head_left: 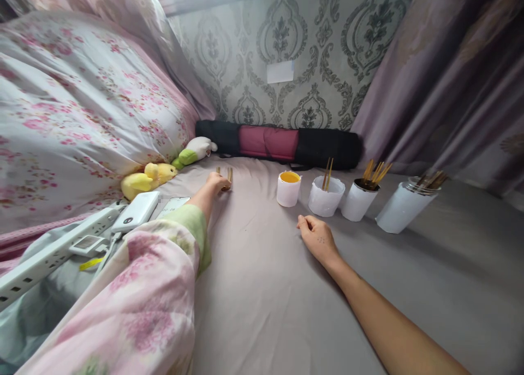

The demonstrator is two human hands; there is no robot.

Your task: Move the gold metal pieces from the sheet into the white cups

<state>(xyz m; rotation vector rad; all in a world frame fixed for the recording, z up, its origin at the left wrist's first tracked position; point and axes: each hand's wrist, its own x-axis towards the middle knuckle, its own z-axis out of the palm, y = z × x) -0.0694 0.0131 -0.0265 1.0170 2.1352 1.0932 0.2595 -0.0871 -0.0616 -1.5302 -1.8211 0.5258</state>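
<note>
My left hand [218, 183] is stretched far forward on the grey sheet, its fingers closed at a small bunch of thin sticks [230, 174]. The lower ends of the sticks are hidden by the fingers. My right hand [317, 237] rests on the sheet as a loose fist, with nothing visible in it. Beyond it stand a white-wrapped cup with a yellow inside [287, 194] and a wider white cup [326, 199] with two or three sticks upright. Further right are a white cup with a dark rim [358, 203] and a tall white-wrapped jar [403, 208], both holding several sticks.
A white power strip [57, 255], a white power bank [135, 211] and a phone [174, 204] lie at the left. Yellow [141, 183] and green-white [195, 150] plush toys sit by floral bedding [94, 102]. A black-and-maroon roll [268, 142] lies along the patterned wall.
</note>
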